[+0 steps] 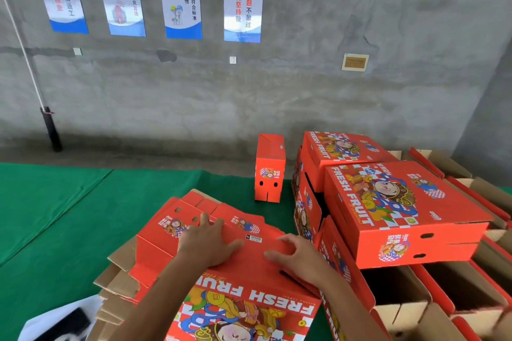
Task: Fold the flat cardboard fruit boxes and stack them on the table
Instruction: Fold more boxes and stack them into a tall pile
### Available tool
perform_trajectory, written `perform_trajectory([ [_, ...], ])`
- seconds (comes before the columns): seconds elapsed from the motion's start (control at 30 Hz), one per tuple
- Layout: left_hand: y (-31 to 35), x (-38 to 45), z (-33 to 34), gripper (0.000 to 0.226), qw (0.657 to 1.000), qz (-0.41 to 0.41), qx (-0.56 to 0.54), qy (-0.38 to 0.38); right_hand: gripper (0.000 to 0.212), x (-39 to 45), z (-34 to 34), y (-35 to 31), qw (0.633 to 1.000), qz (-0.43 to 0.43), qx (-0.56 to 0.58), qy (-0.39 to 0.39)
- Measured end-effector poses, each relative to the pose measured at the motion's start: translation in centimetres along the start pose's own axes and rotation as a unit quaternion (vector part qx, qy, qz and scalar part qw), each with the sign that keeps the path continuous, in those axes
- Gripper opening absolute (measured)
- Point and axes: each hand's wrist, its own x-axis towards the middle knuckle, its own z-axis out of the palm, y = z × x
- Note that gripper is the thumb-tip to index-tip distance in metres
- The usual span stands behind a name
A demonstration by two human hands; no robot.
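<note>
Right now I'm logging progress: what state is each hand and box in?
left hand: open, pressing the flat box
right hand: open, fingers spread on it
flat box: unfolded, atop the flat pile
folded boxes: closed, stacked
small box: upright

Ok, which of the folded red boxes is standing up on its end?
The small box alone on the green table, behind the flat stack. The closed boxes to its right all lie flat.

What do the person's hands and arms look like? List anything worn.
Two bare forearms come up from the bottom edge of the head view. The left hand and right hand wear no gloves. No sleeve, watch, bracelet or ring shows on either.
</note>
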Motion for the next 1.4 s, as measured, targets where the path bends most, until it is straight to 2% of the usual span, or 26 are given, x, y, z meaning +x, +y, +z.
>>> perform_trajectory([
  [0.07, -0.5, 0.2, -0.1, 0.092, 1.0, -0.007, -0.023, 0.003, 0.075, 0.0, -0.4, -0.4, 0.996, 0.033, 0.073, 0.046],
  [0.13, -1.0, 0.5, -0.4, 0.09, 0.999, -0.023, -0.031, 0.002, 0.081, 0.3, -1.0, -0.1, 0.986, 0.114, 0.093, 0.08],
  [0.2, -1.5, 0.8, -0.3, 0.089, 0.998, -0.053, -0.046, 0.001, 0.082, 0.0, -1.6, 0.8, 0.965, 0.225, 0.133, 0.007],
  [0.27, -1.9, 1.0, -0.3, 0.091, 0.995, -0.083, -0.059, 0.005, 0.096, -0.6, -1.9, 1.9, 0.924, 0.309, 0.198, -0.107],
  [0.33, -2.0, 1.1, -0.2, 0.091, 0.993, -0.096, -0.069, 0.01, 0.102, -1.3, -2.0, 2.8, 0.901, 0.321, 0.232, -0.177],
  [0.43, -1.9, 1.1, -0.2, 0.084, 0.992, -0.101, -0.068, 0.021, 0.114, -2.1, -1.9, 4.1, 0.876, 0.322, 0.286, -0.215],
  [0.5, -1.8, 1.1, -0.4, 0.075, 0.992, -0.103, -0.07, 0.035, 0.115, -2.8, -1.5, 5.0, 0.865, 0.331, 0.314, -0.21],
  [0.67, -1.3, 0.4, -0.6, 0.049, 0.996, -0.062, -0.043, 0.052, 0.09, -6.9, 1.9, 4.7, 0.851, 0.349, 0.324, -0.221],
  [0.83, -1.3, -0.7, -0.4, 0.05, 0.991, -0.074, -0.076, 0.08, 0.083, -9.6, 4.7, 3.1, 0.786, 0.389, 0.461, -0.134],
  [0.93, -1.5, -1.4, -1.9, 0.053, 0.982, -0.092, -0.117, 0.115, 0.075, -9.9, 4.2, 3.5, 0.773, 0.368, 0.501, -0.122],
  [1.03, -1.9, -2.5, -5.8, 0.057, 0.972, -0.103, -0.135, 0.164, 0.068, -9.1, 1.5, 3.5, 0.783, 0.301, 0.524, -0.149],
  [1.17, -2.2, -3.8, -11.8, 0.064, 0.947, -0.113, -0.19, 0.232, 0.079, -7.6, -4.0, 0.2, 0.85, 0.165, 0.485, -0.123],
  [1.27, -2.0, -4.6, -15.1, 0.058, 0.901, -0.099, -0.271, 0.325, 0.077, -7.4, -7.9, -2.9, 0.89, 0.054, 0.446, -0.08],
  [1.4, 1.1, -3.9, -17.2, 0.051, 0.811, -0.052, -0.416, 0.407, 0.064, -8.4, -12.3, -4.9, 0.902, -0.083, 0.424, 0.02],
])
